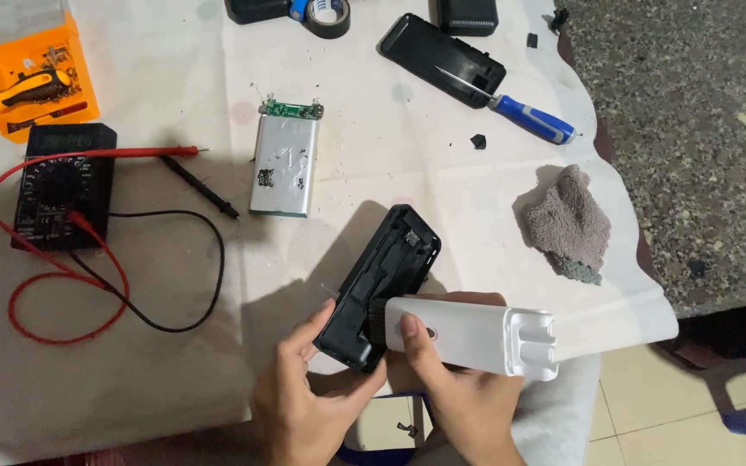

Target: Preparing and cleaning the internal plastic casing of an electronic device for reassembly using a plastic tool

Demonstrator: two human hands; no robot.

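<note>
My left hand (304, 399) grips the near end of a black plastic casing shell (386, 267), tilted up off the table. My right hand (464, 393) holds a white box-shaped handheld device (477, 335) whose dark front end presses against the inside of the black shell, thumb on top of it. A silver flat battery pack with a green circuit strip (284, 164) lies on the white sheet beyond the hands.
A black multimeter (60, 185) with red and black leads sits at left. An orange case with a screwdriver (36, 82) is at far left. A second black shell (442, 59), a blue-handled screwdriver (528, 116), tape roll (328, 15) and grey cloth (567, 223) lie beyond.
</note>
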